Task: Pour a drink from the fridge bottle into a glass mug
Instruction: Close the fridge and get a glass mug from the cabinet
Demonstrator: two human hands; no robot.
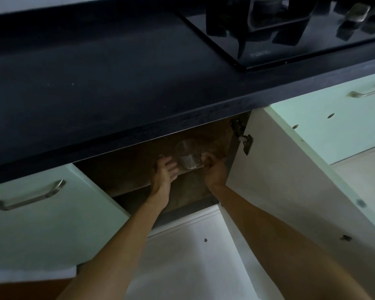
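Observation:
A clear glass mug [187,154] stands upright on the brown shelf [126,182] inside an open lower cabinet under the counter. My right hand [213,168] reaches in at the mug's right side, its fingers curled at the handle. My left hand [165,169] is just left of the mug with its fingers spread and relaxed, close to the glass; contact is unclear in the dim light. No bottle or fridge is in view.
A dark countertop [95,83] overhangs the cabinet, with a black gas hob [268,29] at the upper right. The cabinet door [290,180] stands swung open to the right. Pale green doors with metal handles [28,198] flank the opening.

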